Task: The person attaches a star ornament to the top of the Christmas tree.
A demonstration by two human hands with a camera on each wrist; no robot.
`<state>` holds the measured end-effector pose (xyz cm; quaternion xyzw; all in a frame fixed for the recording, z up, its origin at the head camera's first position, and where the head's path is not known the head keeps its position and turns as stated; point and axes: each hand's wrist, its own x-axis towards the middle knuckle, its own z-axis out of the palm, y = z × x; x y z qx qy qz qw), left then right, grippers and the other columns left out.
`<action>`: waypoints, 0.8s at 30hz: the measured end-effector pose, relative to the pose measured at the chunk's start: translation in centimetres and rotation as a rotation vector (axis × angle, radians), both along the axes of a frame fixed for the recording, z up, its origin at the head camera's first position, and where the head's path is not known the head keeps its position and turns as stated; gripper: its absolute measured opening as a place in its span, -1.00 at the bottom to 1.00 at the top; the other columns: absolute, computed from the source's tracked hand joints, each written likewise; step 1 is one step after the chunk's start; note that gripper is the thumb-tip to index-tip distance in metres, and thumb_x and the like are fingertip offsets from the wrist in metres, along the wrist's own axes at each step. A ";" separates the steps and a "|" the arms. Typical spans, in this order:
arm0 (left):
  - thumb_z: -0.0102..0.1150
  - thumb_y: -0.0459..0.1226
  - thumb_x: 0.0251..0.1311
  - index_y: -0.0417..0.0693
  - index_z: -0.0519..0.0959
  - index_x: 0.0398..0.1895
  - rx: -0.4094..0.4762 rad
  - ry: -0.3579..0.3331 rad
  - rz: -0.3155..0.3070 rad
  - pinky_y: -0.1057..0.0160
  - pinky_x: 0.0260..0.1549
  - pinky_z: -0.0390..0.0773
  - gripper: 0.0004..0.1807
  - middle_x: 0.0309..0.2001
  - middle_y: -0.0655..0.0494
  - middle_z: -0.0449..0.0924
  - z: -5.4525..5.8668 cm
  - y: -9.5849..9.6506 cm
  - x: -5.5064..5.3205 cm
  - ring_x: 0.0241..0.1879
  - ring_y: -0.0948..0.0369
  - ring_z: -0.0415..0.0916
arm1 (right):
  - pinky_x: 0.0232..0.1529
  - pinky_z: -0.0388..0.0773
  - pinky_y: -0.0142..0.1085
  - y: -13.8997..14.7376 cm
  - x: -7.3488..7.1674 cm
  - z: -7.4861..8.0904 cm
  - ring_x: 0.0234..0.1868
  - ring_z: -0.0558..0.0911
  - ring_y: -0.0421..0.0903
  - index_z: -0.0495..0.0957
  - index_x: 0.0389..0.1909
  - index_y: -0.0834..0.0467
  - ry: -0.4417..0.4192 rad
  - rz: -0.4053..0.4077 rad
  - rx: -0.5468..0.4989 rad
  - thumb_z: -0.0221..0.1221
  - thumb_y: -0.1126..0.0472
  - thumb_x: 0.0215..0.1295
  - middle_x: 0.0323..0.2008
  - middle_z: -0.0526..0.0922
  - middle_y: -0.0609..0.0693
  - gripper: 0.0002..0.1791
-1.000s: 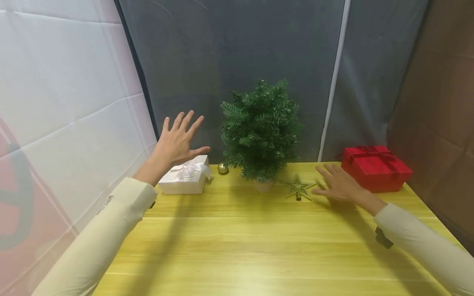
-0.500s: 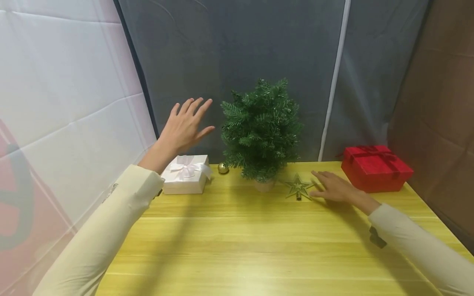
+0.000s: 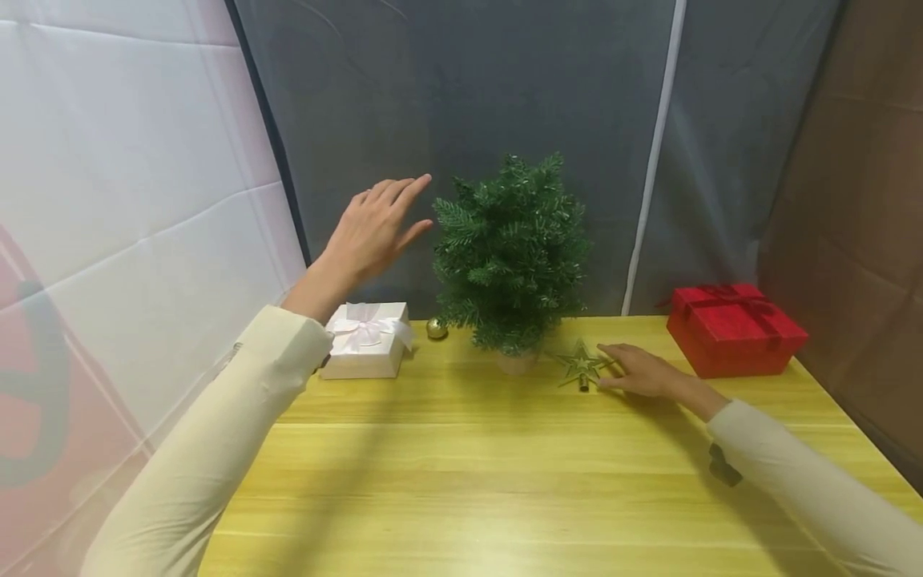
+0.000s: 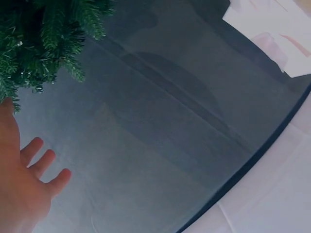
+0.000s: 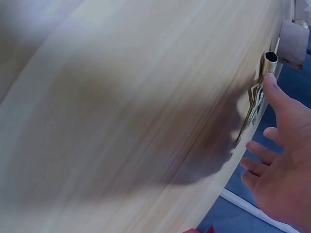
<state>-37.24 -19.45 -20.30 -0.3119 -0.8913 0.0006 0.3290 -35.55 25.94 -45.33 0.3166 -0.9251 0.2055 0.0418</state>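
A small green artificial Christmas tree (image 3: 512,248) stands upright in a pale pot (image 3: 515,364) at the back of the table. My left hand (image 3: 369,232) is raised in the air just left of its branches, fingers extended and holding nothing. To the right of the pot, a gold star tree topper (image 3: 580,367) lies flat, its short tube facing me. Over the star's right points reaches my right hand (image 3: 643,373), thumb and fingers spread. In the right wrist view the thumb overlaps the star's tube (image 5: 270,62); whether they touch I cannot tell.
A white gift box (image 3: 360,353) with a pale ribbon bow sits at the back left, beneath my left forearm. Beside it rests a small gold ball (image 3: 436,328). The red gift box (image 3: 737,330) occupies the back right corner. A grey curtain (image 3: 447,96) hangs behind the table.
My left hand has risen and moved right toward the tree's branches. My right hand has shifted left from near the red box to the star. The objects have stayed in place.
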 end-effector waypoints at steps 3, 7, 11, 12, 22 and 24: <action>0.06 0.04 0.57 0.06 0.12 0.67 0.021 -0.019 -0.011 -0.26 0.33 0.40 -0.26 0.46 -0.14 0.40 0.1 0.4 -0.1 0.42 -0.13 0.35 | 0.33 0.39 0.30 -0.2 -0.1 -0.1 0.29 0.47 0.48 0.31 0.39 0.58 -0.016 0.005 0.005 0.42 0.12 0.34 0.27 0.47 0.55 -0.17; 0.07 0.04 0.56 0.09 0.11 0.67 0.044 -0.042 -0.018 -0.25 0.28 0.45 -0.26 0.45 -0.15 0.40 0.3 0.8 -0.3 0.41 -0.14 0.37 | 0.34 0.38 0.30 -0.4 -0.2 -0.3 0.32 0.45 0.48 0.29 0.41 0.57 -0.061 -0.001 0.033 0.37 0.05 0.40 0.29 0.45 0.54 -0.16; 0.06 0.06 0.56 0.09 0.11 0.68 0.059 -0.056 -0.036 -0.24 0.17 0.53 -0.25 0.43 -0.18 0.44 0.5 1.4 -0.6 0.38 -0.15 0.41 | 0.33 0.38 0.31 -0.4 -0.3 -0.3 0.32 0.44 0.47 0.29 0.43 0.54 -0.087 -0.017 0.067 0.34 0.00 0.42 0.29 0.45 0.54 -0.15; 0.05 0.07 0.56 0.09 0.11 0.67 0.065 -0.061 -0.042 -0.24 0.14 0.55 -0.26 0.41 -0.19 0.45 0.5 1.5 -0.6 0.36 -0.15 0.42 | 0.33 0.39 0.31 -0.4 -0.3 -0.3 0.31 0.45 0.47 0.28 0.44 0.53 -0.092 -0.022 0.068 0.34 0.00 0.42 0.28 0.45 0.54 -0.15; 0.05 0.06 0.56 0.24 0.12 0.67 0.214 -0.241 -0.086 -0.28 0.16 0.53 -0.29 0.45 -0.10 0.42 0.8 3.2 -1.2 0.37 -0.13 0.41 | 0.11 0.56 0.16 -0.5 -0.4 -0.3 0.07 0.56 0.24 0.27 0.43 0.55 -0.128 -0.048 0.040 0.44 -0.01 0.31 0.10 0.45 0.40 -0.05; 0.07 0.03 0.56 0.22 0.14 0.67 0.246 -0.270 -0.120 -0.24 0.18 0.53 -0.30 0.45 -0.06 0.42 0.7 3.4 -1.3 0.37 -0.11 0.42 | 0.02 0.59 0.08 -0.4 -0.4 -0.3 -0.02 0.55 0.15 0.30 0.42 0.54 -0.116 -0.054 0.033 0.47 0.00 0.27 0.04 0.45 0.35 -0.05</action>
